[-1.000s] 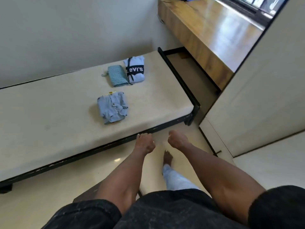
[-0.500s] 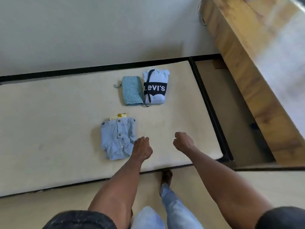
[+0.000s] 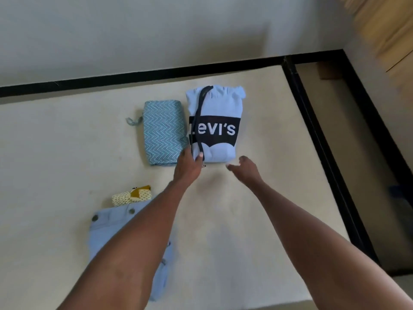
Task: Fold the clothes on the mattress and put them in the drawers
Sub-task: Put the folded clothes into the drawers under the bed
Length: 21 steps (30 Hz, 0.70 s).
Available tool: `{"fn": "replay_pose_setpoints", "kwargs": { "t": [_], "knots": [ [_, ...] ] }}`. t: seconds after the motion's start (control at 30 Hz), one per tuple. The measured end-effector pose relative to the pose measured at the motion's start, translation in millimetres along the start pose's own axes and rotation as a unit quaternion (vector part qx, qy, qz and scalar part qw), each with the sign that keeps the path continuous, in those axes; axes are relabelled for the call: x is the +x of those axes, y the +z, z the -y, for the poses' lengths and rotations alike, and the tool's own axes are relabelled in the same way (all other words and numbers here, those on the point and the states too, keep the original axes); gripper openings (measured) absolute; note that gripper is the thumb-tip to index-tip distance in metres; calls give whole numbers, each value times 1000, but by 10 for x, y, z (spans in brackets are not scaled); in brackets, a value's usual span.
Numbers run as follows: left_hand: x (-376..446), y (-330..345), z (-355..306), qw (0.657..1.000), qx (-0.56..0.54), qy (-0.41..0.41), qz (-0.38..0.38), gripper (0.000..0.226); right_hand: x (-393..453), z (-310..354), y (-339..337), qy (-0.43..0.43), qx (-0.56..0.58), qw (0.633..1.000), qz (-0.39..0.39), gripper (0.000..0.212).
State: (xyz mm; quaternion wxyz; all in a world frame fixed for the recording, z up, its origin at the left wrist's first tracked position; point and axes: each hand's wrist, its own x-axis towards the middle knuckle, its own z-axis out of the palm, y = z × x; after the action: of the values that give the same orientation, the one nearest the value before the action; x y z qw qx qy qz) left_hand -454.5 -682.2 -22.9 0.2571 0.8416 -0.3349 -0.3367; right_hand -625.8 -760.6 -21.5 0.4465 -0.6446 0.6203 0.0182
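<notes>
Head view, nearest first: my two forearms reach out over the cream mattress (image 3: 234, 231). Three folded garments lie on it. The closest is one pale blue buttoned garment (image 3: 105, 227), partly under my left forearm, with one small yellow dotted fabric piece (image 3: 131, 195) at its far edge. Farther out, my left hand (image 3: 187, 166) touches the near left corner of the light blue Levi's hoodie (image 3: 214, 126), thumb laid against its edge; I cannot tell whether the other fingers have hold of it. My right hand (image 3: 243, 167) hovers just beside the hoodie's near right corner, fingers loosely spread, holding nothing. One teal zigzag-patterned folded cloth (image 3: 164, 133) lies against the hoodie's left side. Beyond runs the black bed frame (image 3: 134, 78).
</notes>
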Motion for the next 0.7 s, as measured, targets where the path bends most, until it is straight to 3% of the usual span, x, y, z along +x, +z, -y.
{"fn": "replay_pose_setpoints", "kwargs": {
  "t": [0.1, 0.2, 0.27, 0.37, 0.5, 0.7],
  "knots": [
    [473, 125, -11, 997, -81, -2, 1, 57, 447, -13, 142, 29, 128, 991, -21, 48],
    [747, 220, -5, 986, -164, -32, 14, 57, 721, -11, 226, 62, 263, 963, 8, 76],
    [824, 298, 40, 978, -198, -62, 21, 60, 811, -13, 269, 70, 295, 953, 29, 81],
    [824, 453, 106, 978, -193, -81, 14, 62, 890, -5, 338, 70, 316, 946, 26, 74],
    [686, 515, 88, 982, -164, -98, 4, 62, 767, -5, 381, 87, 370, 925, -26, 45],
    [-149, 659, 299, 982, -110, -155, -1, 55, 19, -587, 517, 170, 384, 906, -50, 33]
  ]
}}
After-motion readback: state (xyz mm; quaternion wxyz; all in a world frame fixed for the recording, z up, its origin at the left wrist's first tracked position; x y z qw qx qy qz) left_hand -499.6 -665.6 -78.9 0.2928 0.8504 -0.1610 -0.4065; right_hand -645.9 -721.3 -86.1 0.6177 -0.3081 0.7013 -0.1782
